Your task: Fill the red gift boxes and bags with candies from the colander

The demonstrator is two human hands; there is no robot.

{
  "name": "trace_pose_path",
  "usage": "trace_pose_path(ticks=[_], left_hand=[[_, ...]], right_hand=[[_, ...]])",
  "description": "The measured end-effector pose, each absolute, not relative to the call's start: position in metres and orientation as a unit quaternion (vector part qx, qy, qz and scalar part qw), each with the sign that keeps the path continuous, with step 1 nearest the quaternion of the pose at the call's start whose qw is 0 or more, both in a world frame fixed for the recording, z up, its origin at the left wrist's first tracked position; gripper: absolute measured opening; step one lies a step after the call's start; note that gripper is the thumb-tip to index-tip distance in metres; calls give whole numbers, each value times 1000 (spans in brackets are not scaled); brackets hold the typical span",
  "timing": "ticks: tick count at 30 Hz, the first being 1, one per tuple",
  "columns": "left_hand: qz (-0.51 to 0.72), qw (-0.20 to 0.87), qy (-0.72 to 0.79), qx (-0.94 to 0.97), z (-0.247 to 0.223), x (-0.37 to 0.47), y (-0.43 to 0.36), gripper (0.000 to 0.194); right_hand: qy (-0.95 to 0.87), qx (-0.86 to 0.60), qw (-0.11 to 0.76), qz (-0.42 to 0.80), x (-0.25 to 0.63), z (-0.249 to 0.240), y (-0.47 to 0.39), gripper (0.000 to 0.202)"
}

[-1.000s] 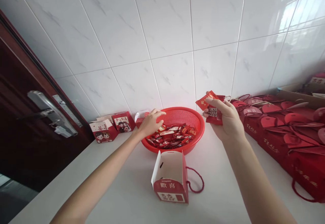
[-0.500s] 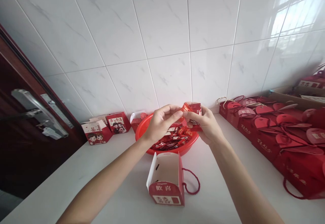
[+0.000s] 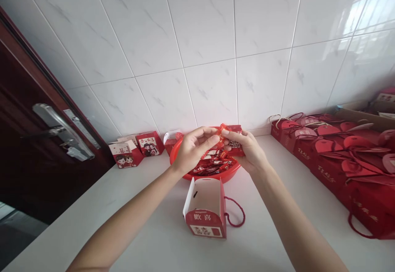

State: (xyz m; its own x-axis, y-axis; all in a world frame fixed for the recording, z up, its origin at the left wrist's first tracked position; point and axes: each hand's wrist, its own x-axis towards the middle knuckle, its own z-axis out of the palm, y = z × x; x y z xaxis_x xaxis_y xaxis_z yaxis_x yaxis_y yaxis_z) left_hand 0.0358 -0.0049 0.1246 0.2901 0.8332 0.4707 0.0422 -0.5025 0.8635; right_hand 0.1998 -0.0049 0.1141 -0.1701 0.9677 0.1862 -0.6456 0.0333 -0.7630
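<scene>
Above a red plastic basin (image 3: 224,176), both hands are close together. My left hand (image 3: 197,145) pinches the edge of a small bright-red candy packet (image 3: 221,134) between thumb and fingers. My right hand (image 3: 247,146) has its thumb on that packet and also holds a darker red packet (image 3: 236,145) with white print. Many red-wrapped candies (image 3: 212,165) lie in the basin. In front of the basin stands a red box (image 3: 205,226), its top open and inside bare, with a dark red cord loop (image 3: 242,210) at its right side.
Small red-and-white boxes (image 3: 126,156) with cartoon couples stand at the back left, near a door handle (image 3: 64,130). Rows of closed red boxes (image 3: 333,156) fill the right side. A tiled wall (image 3: 210,91) rises behind the white table (image 3: 148,239).
The whole view has shifted slightly, so things appear a little to the right. The bright-red packet now stands more upright between my fingers.
</scene>
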Motion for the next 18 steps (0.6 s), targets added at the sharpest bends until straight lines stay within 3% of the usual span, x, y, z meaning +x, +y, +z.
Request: trace_pose_path(ticks=[4, 9, 13, 18], left_hand=[[466, 289, 372, 749, 123, 5, -24, 28], [296, 203, 475, 803, 112, -30, -59, 29], [198, 208, 548, 786, 96, -32, -84, 28], [199, 273, 539, 772, 87, -15, -102, 28]], right_hand=[[-359, -216, 639, 645, 208, 120, -5, 29], [-336, -226, 668, 624, 223, 130, -7, 27], [-332, -231, 677, 615, 228, 135, -9, 26], [-332, -210, 687, 612, 229, 138, -13, 25]])
